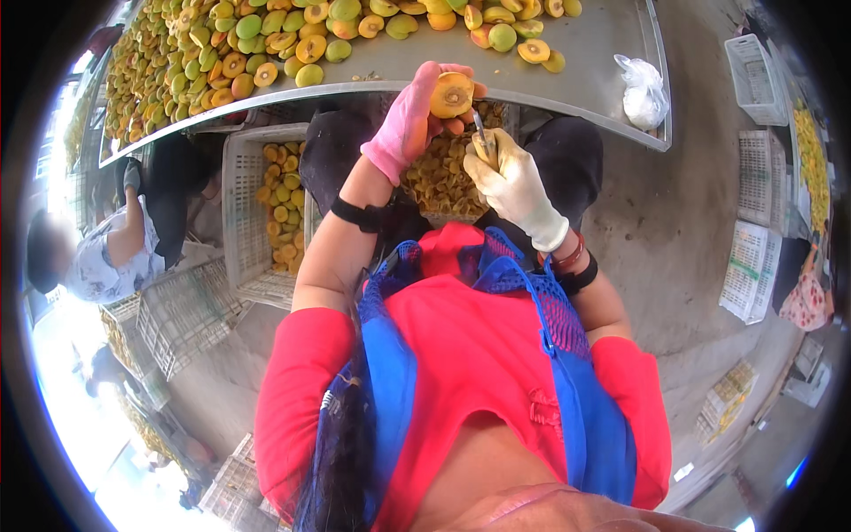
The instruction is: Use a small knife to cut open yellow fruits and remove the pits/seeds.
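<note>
My left hand (415,116), in a pink glove, holds up a halved yellow peach (453,95), its cut face and brown centre turned towards me. In my right hand (512,176), covered by a cream glove, is a small tool with a wooden handle (486,145) and a narrow metal blade. The blade's tip points up close beside the fruit; whether they touch I cannot tell. Below both hands, between my knees, a container holds many peach scraps (442,174). Just beyond my hands runs the rim of a metal table (412,61) bearing piled peach halves (249,26).
A white plastic crate (247,199) with peach halves stands left of my legs. Further left sits a person (116,246) with gloved hands. A tied plastic bag (643,93) lies on the table's right corner. Crates (751,269) line the far right floor.
</note>
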Tool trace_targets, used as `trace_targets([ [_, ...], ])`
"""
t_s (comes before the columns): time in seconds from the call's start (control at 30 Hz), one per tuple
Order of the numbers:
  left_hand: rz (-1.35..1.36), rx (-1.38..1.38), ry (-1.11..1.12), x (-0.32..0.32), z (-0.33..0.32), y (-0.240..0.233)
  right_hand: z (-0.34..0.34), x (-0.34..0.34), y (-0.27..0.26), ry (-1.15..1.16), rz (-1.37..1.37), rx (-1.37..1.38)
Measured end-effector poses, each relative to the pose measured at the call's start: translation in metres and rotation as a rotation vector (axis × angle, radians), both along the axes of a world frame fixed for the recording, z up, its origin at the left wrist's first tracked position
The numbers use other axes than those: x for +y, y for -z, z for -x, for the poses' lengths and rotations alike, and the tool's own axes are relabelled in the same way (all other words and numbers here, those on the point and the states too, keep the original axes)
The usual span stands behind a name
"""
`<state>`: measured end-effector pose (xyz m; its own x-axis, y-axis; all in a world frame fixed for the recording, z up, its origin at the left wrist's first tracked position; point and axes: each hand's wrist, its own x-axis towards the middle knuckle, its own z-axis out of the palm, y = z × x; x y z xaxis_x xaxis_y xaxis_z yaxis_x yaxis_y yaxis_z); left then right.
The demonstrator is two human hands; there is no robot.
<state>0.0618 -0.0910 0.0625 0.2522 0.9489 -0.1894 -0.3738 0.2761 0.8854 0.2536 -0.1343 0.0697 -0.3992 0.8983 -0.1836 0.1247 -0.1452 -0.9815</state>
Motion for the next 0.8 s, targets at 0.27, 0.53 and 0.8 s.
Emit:
trace_targets([
  [0.27,-0.186,0.152,-0.222,-0.034,-0.022,-0.016,0.015,-0.003,-0.001,0.025,-0.253,-0.079],
  [0.53,-0.342,0.094,-0.342,-0.034,-0.042,0.0,0.02,-0.009,0.002,0.089,-0.001,0.093],
  [0.8,-0.45,0.114,-0.391,-0.037,-0.048,0.004,0.02,-0.007,0.007,0.019,-0.105,0.157],
])
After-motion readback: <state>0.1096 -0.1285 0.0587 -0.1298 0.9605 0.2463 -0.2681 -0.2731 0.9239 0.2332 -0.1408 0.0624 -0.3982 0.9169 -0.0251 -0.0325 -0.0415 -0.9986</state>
